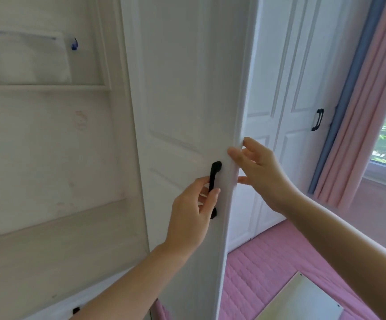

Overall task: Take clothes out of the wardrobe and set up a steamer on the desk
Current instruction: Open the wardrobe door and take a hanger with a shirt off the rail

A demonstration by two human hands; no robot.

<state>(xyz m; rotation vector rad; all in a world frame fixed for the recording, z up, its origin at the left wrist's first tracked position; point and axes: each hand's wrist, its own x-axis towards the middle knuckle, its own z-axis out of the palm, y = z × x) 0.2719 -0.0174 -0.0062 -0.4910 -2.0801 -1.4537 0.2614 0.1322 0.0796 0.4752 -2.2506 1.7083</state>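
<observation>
A white panelled wardrobe door [182, 88] stands partly swung out in the middle of the view. My left hand [192, 211] is closed around its black handle [215, 174]. My right hand [259, 172] rests on the door's free edge, thumb on the front face and fingers spread behind it. The wardrobe's inside is hidden behind the door. No clothes and no steamer are in view.
Left of the door is a pale wooden panel with a shelf [44, 87] bearing a white folded cloth [25, 58]. Further wardrobe doors with a black handle [317, 120] stand at right. Pink curtain [360, 125], window, pink quilted bed [268, 269] and a pale board [303, 301] lie below.
</observation>
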